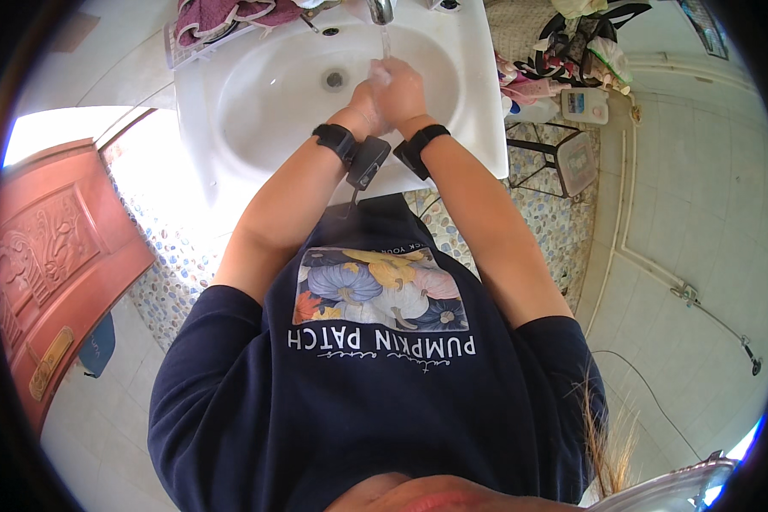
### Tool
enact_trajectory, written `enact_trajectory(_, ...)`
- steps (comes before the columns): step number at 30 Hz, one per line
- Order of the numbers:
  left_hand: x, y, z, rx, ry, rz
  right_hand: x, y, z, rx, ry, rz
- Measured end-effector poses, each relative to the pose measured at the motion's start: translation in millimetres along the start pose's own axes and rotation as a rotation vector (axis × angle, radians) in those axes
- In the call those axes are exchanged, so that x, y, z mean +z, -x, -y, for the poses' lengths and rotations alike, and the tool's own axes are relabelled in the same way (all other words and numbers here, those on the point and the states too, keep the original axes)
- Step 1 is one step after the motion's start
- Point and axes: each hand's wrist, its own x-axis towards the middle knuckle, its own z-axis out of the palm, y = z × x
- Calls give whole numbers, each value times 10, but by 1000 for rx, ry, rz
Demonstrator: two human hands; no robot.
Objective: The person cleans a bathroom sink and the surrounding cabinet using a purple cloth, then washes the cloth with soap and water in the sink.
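Both my hands are pressed together over the right side of a white washbasin [256,70]. My right hand [404,93] overlaps my left hand [363,105], and a whitish wet patch like lather shows between them. From the metal faucet [380,11], a thin stream of water [385,41] runs down onto the hands. The fingers are curled in and partly hidden, so I cannot tell whether anything small is between the palms. Each wrist wears a black strap; a small black box [368,163] with a cable hangs by the left one.
A purple cloth [208,19] lies at the basin's back left corner. Bottles and a white jug [584,105] stand to the right, near a metal-framed stool [576,163]. A carved reddish door [57,249] stands at the left. Pebble-patterned tiles [166,269] cover part of the floor.
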Motion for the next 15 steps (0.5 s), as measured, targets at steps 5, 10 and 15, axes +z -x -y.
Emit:
enact_trajectory(5,-177,141,-449,-725,1747,-95,-58,-137,82,248,-32,87)
enact_trajectory(10,-222,144,-424,-678,1312,-116,-120,-290,-104,785,-502,102)
enact_trajectory(15,-431,179,-381,-394,1052,-175,-326,-231,-223,1112,-1158,297)
